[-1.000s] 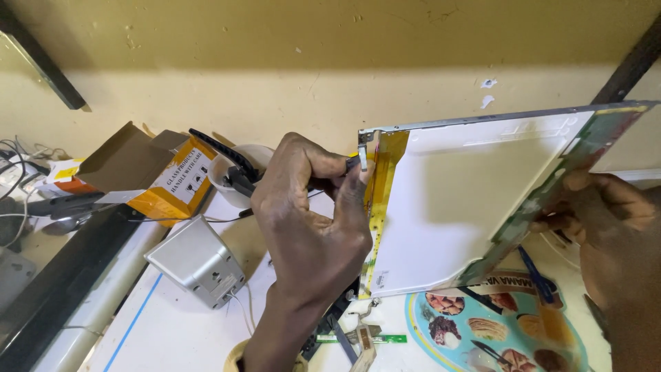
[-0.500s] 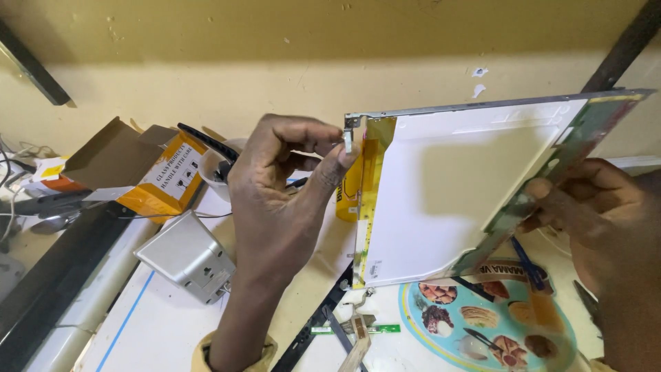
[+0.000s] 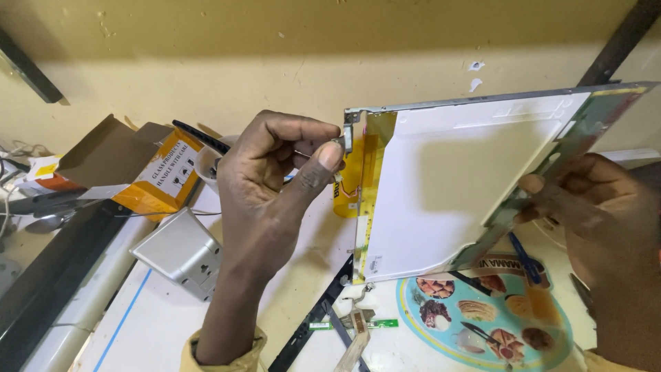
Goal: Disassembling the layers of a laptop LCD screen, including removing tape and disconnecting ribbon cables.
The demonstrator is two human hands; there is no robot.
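Flat display panel (image 3: 468, 179) held up off the bench (image 3: 172, 324), tilted, white back side facing cam, metal frame along top edge, lower left corner close over the bench. Left hand (image 3: 275, 186) at panel's upper left corner: thumb & forefinger pinched on the small metal tab there, other fingers curled in. Yellow-orange tape/film (image 3: 354, 176) runs down the panel's left edge just under that pinch. Right hand (image 3: 585, 207) grasps the panel's right edge, fingers wrapped over the green strip on that side, thumb side hidden behind. On the bench below: round colourful mat w/ food pics (image 3: 482, 317), blue pen (image 3: 525, 258) lying near right hand, small green circuit strip (image 3: 382, 323) & dark thin bars (image 3: 310, 324) under the panel's lower left corner. Left of the left hand: grey wall socket box (image 3: 180, 253), open orange & white carton (image 3: 148, 176), white cup (image 3: 206, 162) w/ a dark tool sticking out. Yellowish wall (image 3: 275, 55) behind.
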